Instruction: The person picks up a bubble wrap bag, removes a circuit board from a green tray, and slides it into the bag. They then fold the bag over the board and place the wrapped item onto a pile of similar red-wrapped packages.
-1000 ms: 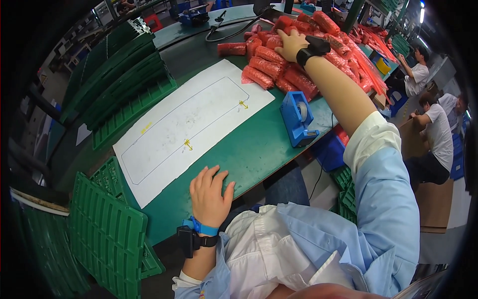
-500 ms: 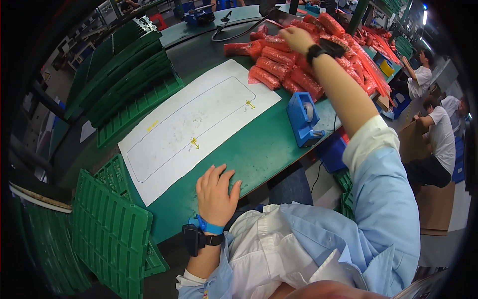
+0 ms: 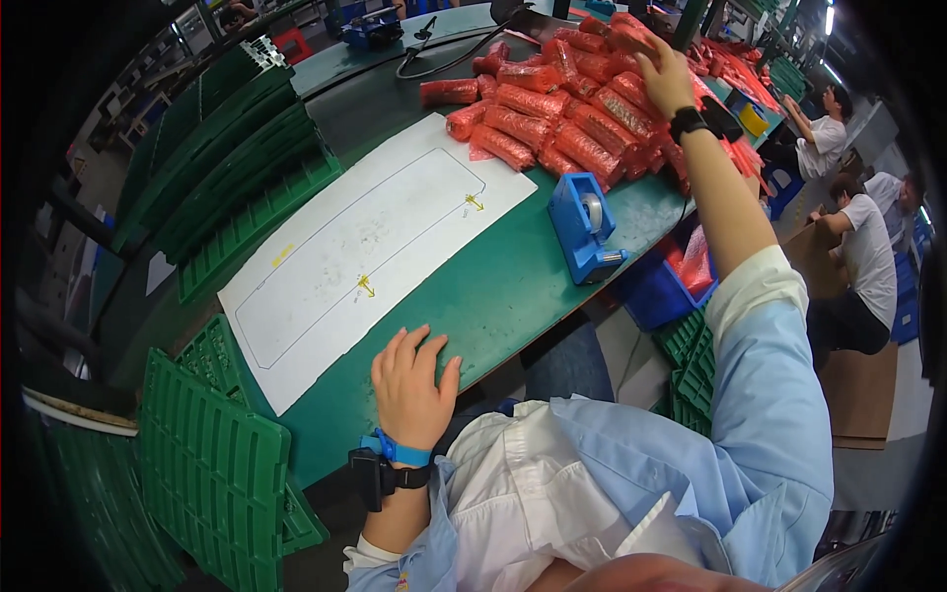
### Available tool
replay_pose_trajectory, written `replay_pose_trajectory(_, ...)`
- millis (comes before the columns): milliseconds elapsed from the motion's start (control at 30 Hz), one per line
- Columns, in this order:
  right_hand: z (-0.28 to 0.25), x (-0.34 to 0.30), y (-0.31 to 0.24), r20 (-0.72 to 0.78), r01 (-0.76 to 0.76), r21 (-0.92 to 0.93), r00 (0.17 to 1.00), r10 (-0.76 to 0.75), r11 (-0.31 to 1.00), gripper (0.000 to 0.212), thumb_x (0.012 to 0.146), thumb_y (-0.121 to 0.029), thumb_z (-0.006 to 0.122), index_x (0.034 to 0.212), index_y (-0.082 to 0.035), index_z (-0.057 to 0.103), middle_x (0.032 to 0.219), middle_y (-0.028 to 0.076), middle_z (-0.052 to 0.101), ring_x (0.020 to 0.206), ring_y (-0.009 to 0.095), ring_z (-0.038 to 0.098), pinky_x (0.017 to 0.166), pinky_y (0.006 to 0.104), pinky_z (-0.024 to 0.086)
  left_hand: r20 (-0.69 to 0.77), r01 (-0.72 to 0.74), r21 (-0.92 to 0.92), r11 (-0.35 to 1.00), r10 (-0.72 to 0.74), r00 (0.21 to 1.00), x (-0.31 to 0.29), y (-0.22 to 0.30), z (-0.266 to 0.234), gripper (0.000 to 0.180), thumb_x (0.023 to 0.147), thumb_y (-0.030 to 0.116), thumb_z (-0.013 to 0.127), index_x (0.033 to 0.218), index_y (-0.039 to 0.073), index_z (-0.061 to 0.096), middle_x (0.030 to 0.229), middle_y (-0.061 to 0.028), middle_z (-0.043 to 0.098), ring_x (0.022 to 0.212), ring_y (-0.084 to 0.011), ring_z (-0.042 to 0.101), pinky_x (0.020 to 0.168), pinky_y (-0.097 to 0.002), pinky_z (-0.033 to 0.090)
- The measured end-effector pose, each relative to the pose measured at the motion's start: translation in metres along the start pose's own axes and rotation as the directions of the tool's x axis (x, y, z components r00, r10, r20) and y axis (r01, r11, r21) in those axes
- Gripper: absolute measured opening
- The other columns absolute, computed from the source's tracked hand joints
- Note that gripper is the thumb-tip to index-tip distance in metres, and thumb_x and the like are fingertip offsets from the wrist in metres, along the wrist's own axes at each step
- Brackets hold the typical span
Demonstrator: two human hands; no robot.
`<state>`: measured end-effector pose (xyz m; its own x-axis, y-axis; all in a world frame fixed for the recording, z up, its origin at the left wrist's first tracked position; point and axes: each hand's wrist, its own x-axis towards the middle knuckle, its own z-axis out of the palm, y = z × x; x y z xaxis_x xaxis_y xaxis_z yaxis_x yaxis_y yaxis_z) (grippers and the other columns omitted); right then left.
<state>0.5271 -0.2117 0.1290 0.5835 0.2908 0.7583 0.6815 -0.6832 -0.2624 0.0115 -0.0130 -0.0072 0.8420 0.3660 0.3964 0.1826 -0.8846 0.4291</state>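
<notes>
A heap of red bubble-wrapped rolls [image 3: 597, 123] lies at the far right of the green workbench [image 3: 444, 296]. My right hand [image 3: 668, 81] reaches over its far side, fingers bent around the near end of one red bubble-wrapped roll [image 3: 623, 36] on top. The fingertips are partly hidden, and that roll still rests on the heap. My left hand [image 3: 412, 380] lies palm down at the bench's near edge, fingers stretched and holding nothing. Between the hands is a white sheet [image 3: 345, 257] with a drawn long outline and yellow arrow marks.
A blue tape dispenser [image 3: 584, 232] stands by the bench's right edge. Green ribbed trays [image 3: 212, 454] lean at the left, with stacked green trays [image 3: 242, 158] behind. Below the right edge sits a blue bin [image 3: 656, 301] holding red wrap. Other people [image 3: 858, 266] sit farther right.
My right hand has moved right and farther along the heap, onto a roll at its top. The view has shifted slightly. My left hand stays on the bench.
</notes>
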Motion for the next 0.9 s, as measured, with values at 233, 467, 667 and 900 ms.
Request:
replay_pose_trajectory(233, 0.025, 0.012, -0.009, 0.561, 0.220, -0.265, 0.827, -0.035, 0.939, 0.062, 0.089, -0.046, 0.063, 0.141, -0.017, 0.049, 0.136, 0.015, 0.057, 0.117, 0.040, 0.059, 0.098, 0.0437, 0.048, 0.009, -0.016, -0.017, 1.000, 0.016, 1.000, 0.001, 0.002, 0.001, 0.029, 0.085, 0.025, 0.069, 0.109, 0.008, 0.067, 0.121, -0.0099, 0.061, 0.122, -0.0332, 0.052, 0.102, -0.0463, 0.036)
replay_pose_trajectory(467, -0.018, -0.027, 0.009, 0.094, -0.115, -0.004, 0.989, 0.115, 0.993, 0.065, 0.089, -0.044, 0.066, 0.144, -0.015, 0.047, 0.135, 0.028, 0.054, 0.126, 0.036, 0.053, 0.108, 0.0393, 0.039, -0.002, -0.024, 0.010, 1.000, 0.024, 1.000, 0.000, 0.001, 0.001, 0.030, 0.085, 0.024, 0.069, 0.110, 0.008, 0.067, 0.121, -0.0105, 0.061, 0.121, -0.0339, 0.052, 0.102, -0.0463, 0.037)
replay_pose_trajectory(667, 0.007, -0.105, -0.009, -0.083, 0.049, 0.129, 0.996, -0.038, 0.991, 0.071, 0.082, -0.053, 0.070, 0.141, -0.018, 0.051, 0.147, 0.026, 0.035, 0.135, 0.041, 0.036, 0.113, 0.0469, 0.031, 0.012, -0.025, 0.033, 0.999, 0.025, 1.000, 0.001, 0.004, 0.001, 0.029, 0.085, 0.024, 0.069, 0.110, 0.008, 0.067, 0.122, -0.0111, 0.061, 0.122, -0.0345, 0.052, 0.101, -0.0464, 0.037)
replay_pose_trajectory(900, 0.044, -0.078, -0.056, 0.111, -0.264, -0.093, 0.955, 0.274, 0.960, 0.062, 0.084, -0.060, 0.062, 0.140, -0.036, 0.051, 0.156, 0.020, 0.023, 0.140, 0.045, 0.026, 0.113, 0.0611, 0.022, 0.031, -0.028, 0.082, 0.996, 0.026, 0.999, 0.000, 0.004, 0.001, 0.030, 0.086, 0.021, 0.068, 0.113, 0.008, 0.065, 0.124, -0.0107, 0.060, 0.122, -0.0346, 0.052, 0.103, -0.0454, 0.036)
